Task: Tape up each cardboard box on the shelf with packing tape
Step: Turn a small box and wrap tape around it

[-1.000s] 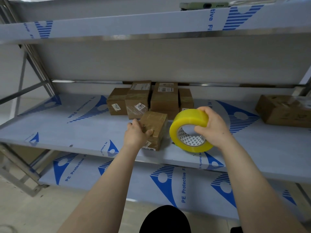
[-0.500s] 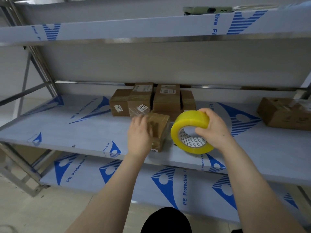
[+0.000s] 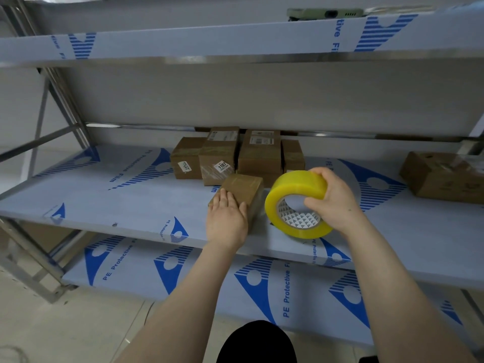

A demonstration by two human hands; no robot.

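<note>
Middle shelf (image 3: 110, 200), left to right.

The left hand (image 3: 226, 221) now lies flat on the near top of the small box (image 3: 245, 186). Its fingers are straight and together, the palm presses down, and it grasps nothing. A second ago this hand curls round the box's near-left corner. Half a second ago it comes over the top with fingers spread. So grip turns into press.

The box changes too. Earlier it reads tipped, with a label low on its near side. Now its broad face points up and that label is hidden behind the hand. The box sits near the shelf's front edge, at 12 o'clock of the left hand and at 6 o'clock of the stack of boxes (image 3: 259, 153) by the back wall.

At 3 o'clock of the small box, just beside it, the tape roll (image 3: 298, 187) stands on edge, low over the shelf. The right hand (image 3: 334, 203) grasps it, fingers over the rim and thumb at the core. Roll and hand barely shift across the frames. We cannot tell whether a strip runs from roll to box, since the tape is clear.

Further at 3 o'clock and well apart is a lone box (image 3: 442, 179), untouched.

We judge the small box is now pinned for taping or smoothing, with more boxes still to do.
</note>
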